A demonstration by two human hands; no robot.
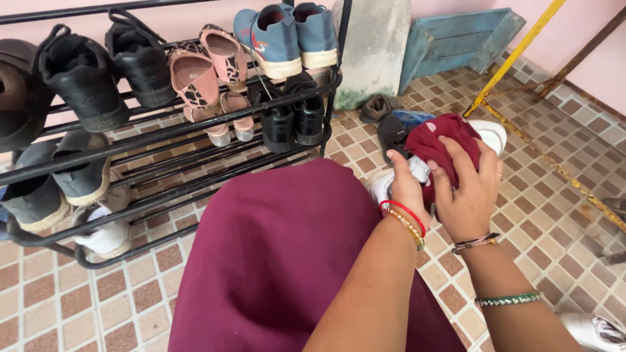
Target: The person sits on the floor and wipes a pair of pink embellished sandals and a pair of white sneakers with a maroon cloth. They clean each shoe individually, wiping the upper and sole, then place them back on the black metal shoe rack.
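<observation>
My left hand point(405, 189) grips a white shoe point(490, 133) low over the tiled floor, its heel end showing just left of my wrist. My right hand point(468, 190) presses a dark red cloth point(435, 139) onto the shoe's upper. Most of the shoe is hidden under the cloth and both hands. Bangles and a red thread circle my wrists. My maroon skirt point(274, 261) fills the foreground below the hands.
A black metal shoe rack point(163, 133) at left carries black shoes, pink sandals and blue sneakers point(287, 36). Dark slippers point(391, 127) lie on the floor behind the shoe. A yellow metal bar point(515, 55) slants at right. Another white shoe point(596, 331) sits at bottom right.
</observation>
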